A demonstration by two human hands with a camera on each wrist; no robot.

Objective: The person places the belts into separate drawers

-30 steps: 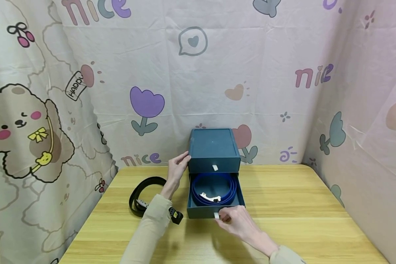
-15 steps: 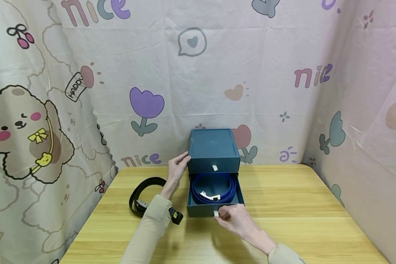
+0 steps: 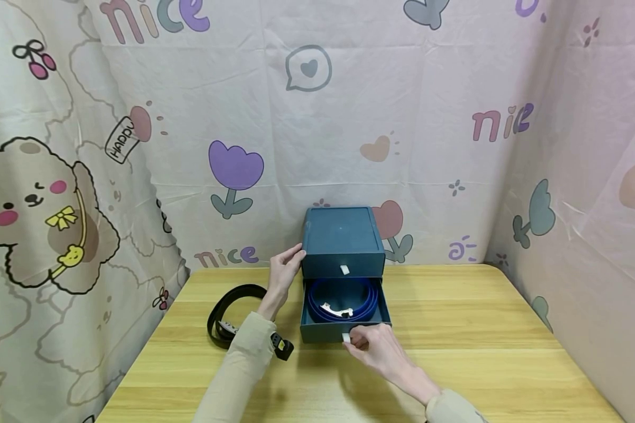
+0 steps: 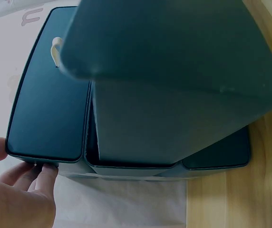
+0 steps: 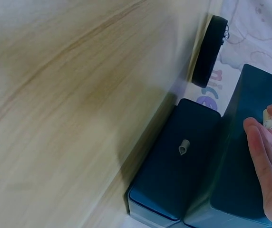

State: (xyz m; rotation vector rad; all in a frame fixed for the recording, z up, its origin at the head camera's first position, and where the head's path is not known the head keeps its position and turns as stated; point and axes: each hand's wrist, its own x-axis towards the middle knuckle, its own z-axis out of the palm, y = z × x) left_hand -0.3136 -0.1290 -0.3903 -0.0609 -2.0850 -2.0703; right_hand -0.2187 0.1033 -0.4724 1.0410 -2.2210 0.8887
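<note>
A dark teal drawer box [image 3: 341, 230] stands at the back of the table, one drawer [image 3: 323, 334] pulled partway out under the shut top one. Coiled inside that drawer is a blue belt [image 3: 372, 302] with a shiny metal buckle [image 3: 336, 312]. My right hand [image 3: 383, 355] pinches the drawer's small white pull tab [image 3: 346, 338] between thumb and fingers, which the right wrist view shows up close. Against the box's upper left edge rests my left hand [image 3: 284, 275], its thumb and fingers [image 4: 46, 179] touching around the corner.
A coiled black belt [image 3: 212, 320] with a silver buckle lies left of the box, partly behind the left forearm. Below the pulled-out drawer, a lower drawer [image 5: 167, 175] with its own tab is shut. A patterned cloth [image 3: 317, 129] hangs behind the wooden table [image 3: 444, 329].
The drawer has slid a little way back into the box, and my right hand has moved away from me with its tab. My left hand has stayed at the box's left edge.
</note>
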